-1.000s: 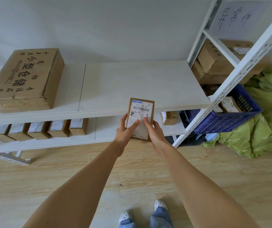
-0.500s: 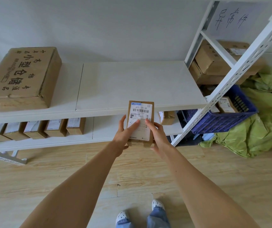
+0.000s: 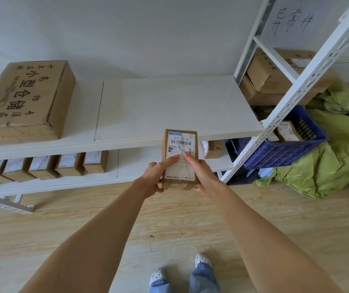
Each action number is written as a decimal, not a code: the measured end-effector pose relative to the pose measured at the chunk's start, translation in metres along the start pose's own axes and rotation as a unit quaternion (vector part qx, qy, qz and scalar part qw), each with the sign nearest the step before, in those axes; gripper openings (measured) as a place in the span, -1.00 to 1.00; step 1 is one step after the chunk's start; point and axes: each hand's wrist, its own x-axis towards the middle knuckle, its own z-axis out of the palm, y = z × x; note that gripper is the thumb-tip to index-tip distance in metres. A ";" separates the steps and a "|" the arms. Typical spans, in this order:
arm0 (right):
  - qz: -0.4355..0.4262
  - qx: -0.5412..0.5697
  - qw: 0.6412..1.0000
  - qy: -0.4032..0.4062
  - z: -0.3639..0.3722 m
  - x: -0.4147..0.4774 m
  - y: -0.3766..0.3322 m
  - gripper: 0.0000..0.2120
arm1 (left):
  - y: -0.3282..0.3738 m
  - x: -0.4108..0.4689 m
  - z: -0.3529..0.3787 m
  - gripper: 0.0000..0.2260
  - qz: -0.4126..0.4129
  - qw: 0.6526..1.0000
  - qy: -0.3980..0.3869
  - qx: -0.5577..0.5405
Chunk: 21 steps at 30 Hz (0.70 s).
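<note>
Two boards make up the white rack (image 3: 169,106) ahead. The lower board (image 3: 139,168) carries a row of small boxes (image 3: 63,166) on its left, labels up. The parcel (image 3: 180,170) is held in the air just in front of the rack's edge, label up, its long axis pointing away from the person toward the rack. The left hand (image 3: 152,176) grips its left side and the right hand (image 3: 205,176) its right, one digit of each laid across the label. Both hold the near end, equally close, so the far end would likely lead in.
</note>
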 end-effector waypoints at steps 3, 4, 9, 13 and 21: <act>-0.013 0.006 1.000 -0.005 -0.001 -0.002 0.004 -0.03 | -0.003 0.000 -0.001 -0.42 0.001 1.000 0.008 0.017; -0.031 0.013 0.999 0.001 -0.001 -0.003 0.004 -0.13 | -0.004 -0.001 -0.001 -0.41 0.001 1.000 0.012 0.027; -0.109 -0.043 0.992 0.041 -0.003 0.000 -0.001 -0.44 | -0.009 0.003 -0.009 0.16 -0.004 0.999 0.039 -0.013; -0.088 -0.097 0.990 0.055 -0.001 0.000 -0.013 -0.50 | -0.007 -0.001 -0.013 -0.31 0.029 0.993 0.084 -0.075; -0.044 -0.056 0.997 0.027 0.010 -0.003 -0.017 -0.29 | -0.001 0.000 -0.019 -0.49 0.064 0.993 0.075 -0.060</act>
